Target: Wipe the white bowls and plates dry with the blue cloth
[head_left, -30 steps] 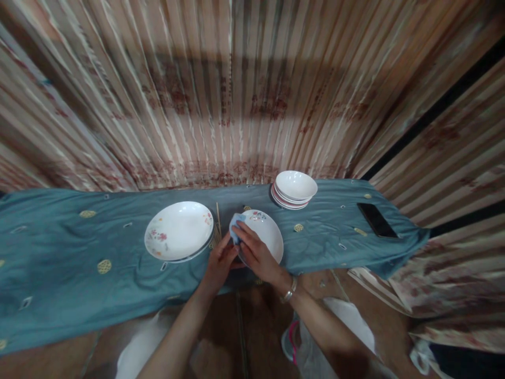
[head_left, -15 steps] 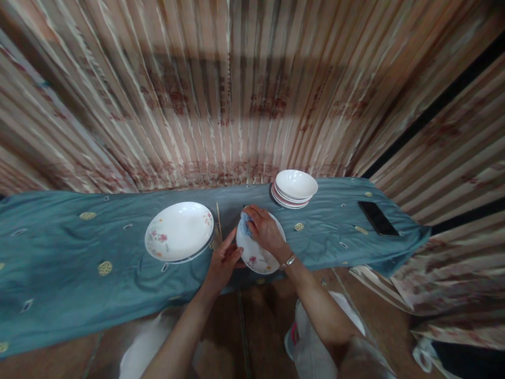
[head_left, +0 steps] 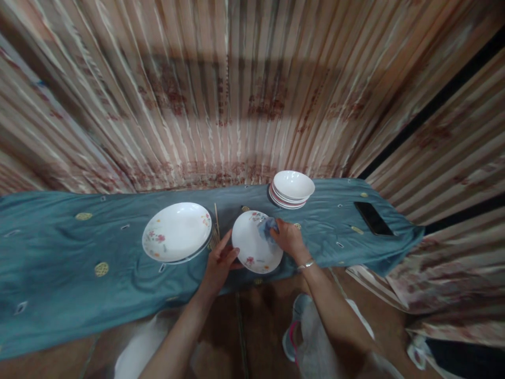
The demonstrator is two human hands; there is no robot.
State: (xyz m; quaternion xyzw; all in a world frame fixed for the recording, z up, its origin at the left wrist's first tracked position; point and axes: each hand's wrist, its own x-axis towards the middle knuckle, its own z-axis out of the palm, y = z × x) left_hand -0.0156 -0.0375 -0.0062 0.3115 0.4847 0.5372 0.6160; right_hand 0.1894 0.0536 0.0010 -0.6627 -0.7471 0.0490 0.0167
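My left hand point(head_left: 221, 261) grips a white plate point(head_left: 252, 245) by its left edge, with the thumb over the rim and the other fingers underneath. The plate has small red and yellow flowers near its rim and is held tilted toward me. In my right hand point(head_left: 291, 239) a bluish cloth point(head_left: 267, 228) is bunched up, pressed against the upper right part of the plate. Just left of my left hand, several thin wooden chopsticks point(head_left: 216, 223) lie beside a small stack of larger flowered plates point(head_left: 177, 231).
A stack of white bowls point(head_left: 294, 185) stands toward the back, right of the plate. Farther right lies a black phone point(head_left: 373, 218). Everything rests on a table with a teal cloth point(head_left: 126, 284). Pleated curtains point(head_left: 252, 105) hang close behind and to the right.
My right hand has moved the cloth from the plate's upper left to its upper right, uncovering the middle. My left hand keeps its hold on the plate.
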